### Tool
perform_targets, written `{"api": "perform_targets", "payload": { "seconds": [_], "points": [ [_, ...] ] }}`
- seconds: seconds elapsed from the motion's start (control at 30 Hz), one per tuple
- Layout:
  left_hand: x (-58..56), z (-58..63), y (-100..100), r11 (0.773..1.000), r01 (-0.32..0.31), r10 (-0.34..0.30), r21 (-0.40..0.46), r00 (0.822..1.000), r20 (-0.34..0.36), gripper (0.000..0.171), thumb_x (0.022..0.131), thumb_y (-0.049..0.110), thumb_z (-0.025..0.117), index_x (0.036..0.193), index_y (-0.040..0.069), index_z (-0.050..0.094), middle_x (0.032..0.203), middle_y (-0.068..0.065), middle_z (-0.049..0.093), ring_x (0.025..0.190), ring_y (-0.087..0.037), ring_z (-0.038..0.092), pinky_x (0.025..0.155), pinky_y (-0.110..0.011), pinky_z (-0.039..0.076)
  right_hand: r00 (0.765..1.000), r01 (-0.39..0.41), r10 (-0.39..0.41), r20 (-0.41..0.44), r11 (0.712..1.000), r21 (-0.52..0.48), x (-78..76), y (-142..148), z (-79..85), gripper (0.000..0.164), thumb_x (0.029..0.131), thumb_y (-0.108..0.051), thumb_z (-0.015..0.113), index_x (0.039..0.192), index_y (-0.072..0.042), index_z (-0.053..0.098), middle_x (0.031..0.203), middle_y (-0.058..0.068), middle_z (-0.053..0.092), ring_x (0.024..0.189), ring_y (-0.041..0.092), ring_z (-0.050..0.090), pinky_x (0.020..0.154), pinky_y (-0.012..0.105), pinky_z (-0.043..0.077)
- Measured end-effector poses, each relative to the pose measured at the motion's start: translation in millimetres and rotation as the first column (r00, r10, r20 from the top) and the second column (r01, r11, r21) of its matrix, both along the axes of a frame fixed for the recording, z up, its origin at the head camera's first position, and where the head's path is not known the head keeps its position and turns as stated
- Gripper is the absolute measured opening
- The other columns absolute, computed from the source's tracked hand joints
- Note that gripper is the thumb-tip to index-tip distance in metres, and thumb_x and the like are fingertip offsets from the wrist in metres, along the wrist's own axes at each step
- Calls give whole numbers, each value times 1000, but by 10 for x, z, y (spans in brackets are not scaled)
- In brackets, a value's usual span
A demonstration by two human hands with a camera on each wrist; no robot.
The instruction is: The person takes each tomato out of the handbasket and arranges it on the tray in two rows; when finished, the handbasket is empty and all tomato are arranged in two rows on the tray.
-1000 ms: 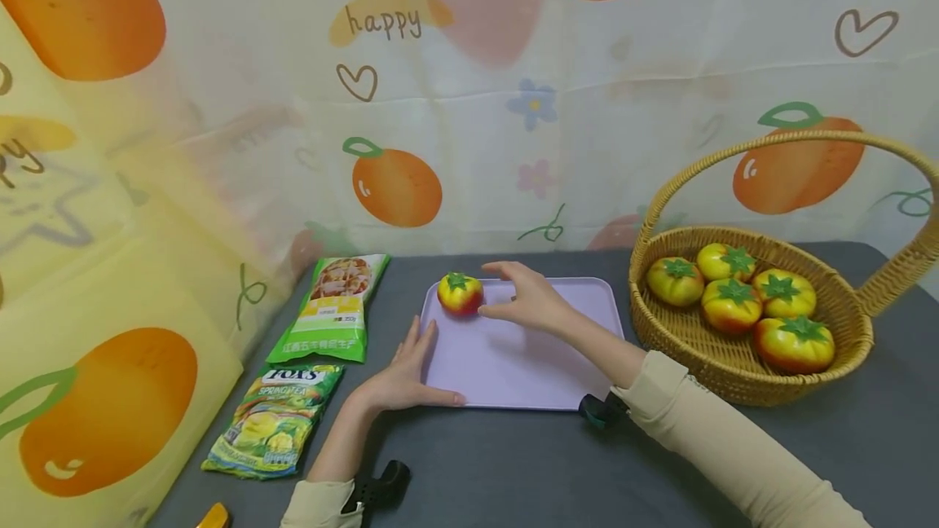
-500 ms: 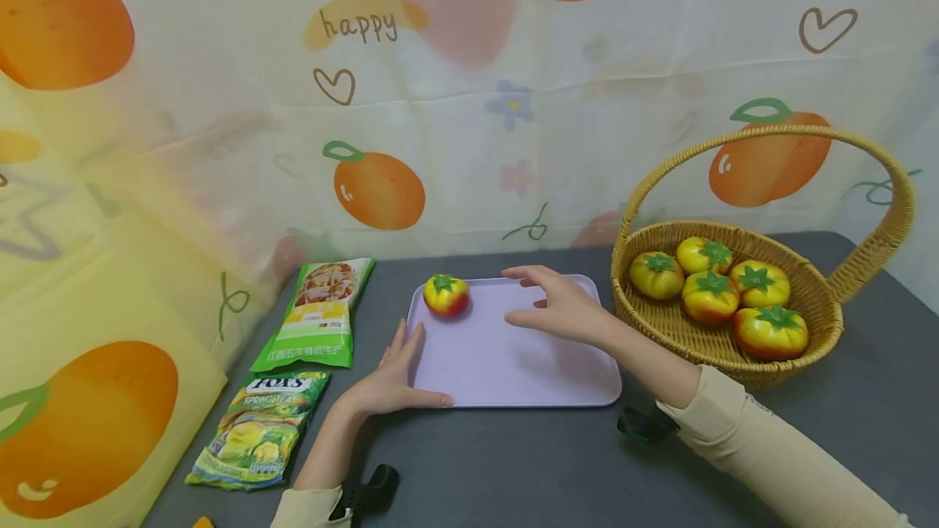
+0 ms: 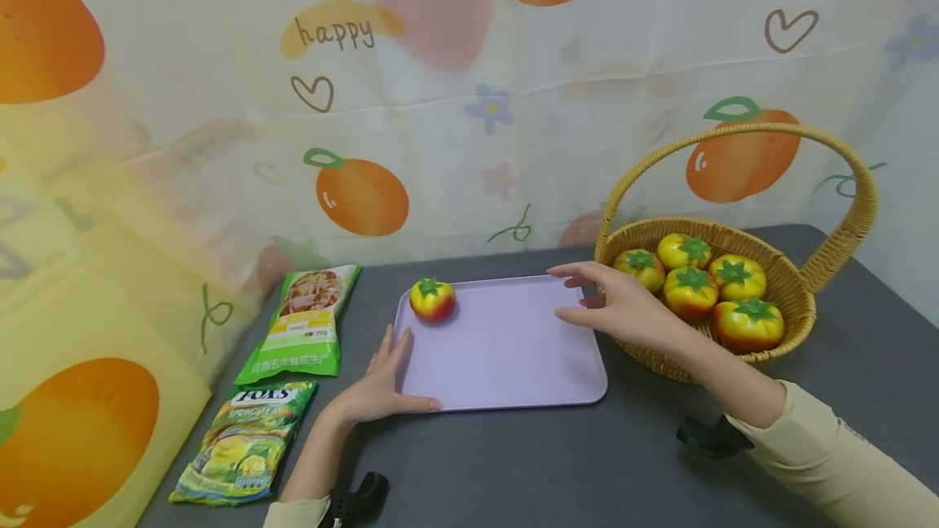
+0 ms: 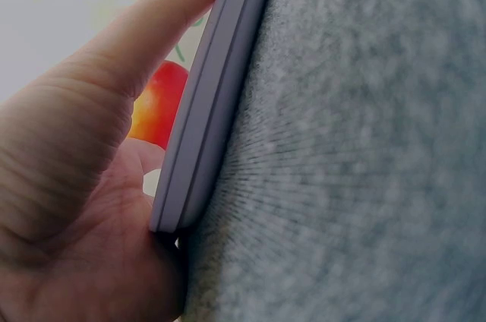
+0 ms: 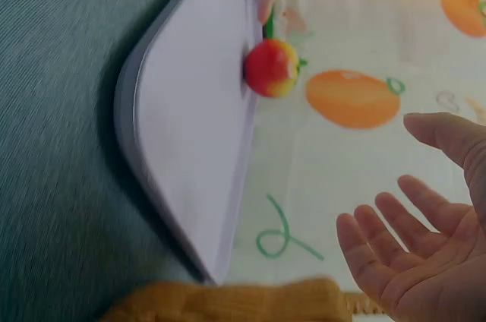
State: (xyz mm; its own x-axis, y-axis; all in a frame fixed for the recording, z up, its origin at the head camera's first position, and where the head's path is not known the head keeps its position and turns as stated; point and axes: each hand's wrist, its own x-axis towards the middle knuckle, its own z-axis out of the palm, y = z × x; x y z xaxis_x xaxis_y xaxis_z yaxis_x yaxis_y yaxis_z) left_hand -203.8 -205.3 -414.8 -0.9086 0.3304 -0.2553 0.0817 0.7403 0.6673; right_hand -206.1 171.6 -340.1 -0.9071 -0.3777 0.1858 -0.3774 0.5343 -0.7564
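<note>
A pale purple tray [image 3: 506,353] lies on the dark grey table. One red-and-yellow persimmon-like fruit [image 3: 433,301] with a green leafy top sits in its far left corner. My left hand [image 3: 376,388] rests against the tray's near left corner, thumb along the front edge and straight fingers along the left side. Over the tray's right end hovers my right hand [image 3: 627,310], fingers spread and holding nothing, beside the wicker basket [image 3: 800,324]. Several similar fruits [image 3: 691,292] lie in that basket. In the right wrist view, the palm and loosely bent fingers [image 5: 364,250] are bare.
Left of the tray lie a green-and-white food packet [image 3: 304,324] and, nearer, a green candy bag [image 3: 242,446]. The basket's tall handle [image 3: 854,210] arches above it. A fruit-print cloth [image 3: 433,104] hangs behind the table.
My right hand has moved right, away from the fruit on the tray and toward the basket. The left hand stays at the tray's corner. The head view has swung slightly to the right.
</note>
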Motion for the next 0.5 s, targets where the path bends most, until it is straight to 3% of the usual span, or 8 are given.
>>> {"api": "perform_targets", "payload": {
  "seconds": [0.27,0.5],
  "points": [
    [5,-6,-16,1000,11,-11,-16,1000,2,120,71,50,83,158,13,8,159,-19,-21,143,-50,-10,106,-73,4,997,79,-79,-2,997,-17,47,323,35,43,91,-30,71,129,-15,61,126,7,60,114,27,57,91,46,51],
    [-3,-30,-13,1000,9,-9,-9,1000,9,121,71,51,83,158,14,8,159,-19,-22,142,-50,-12,106,-73,4,979,204,-202,-34,975,90,-45,602,61,46,92,-35,68,130,-10,60,129,16,58,117,35,55,90,53,48]
  ]
}}
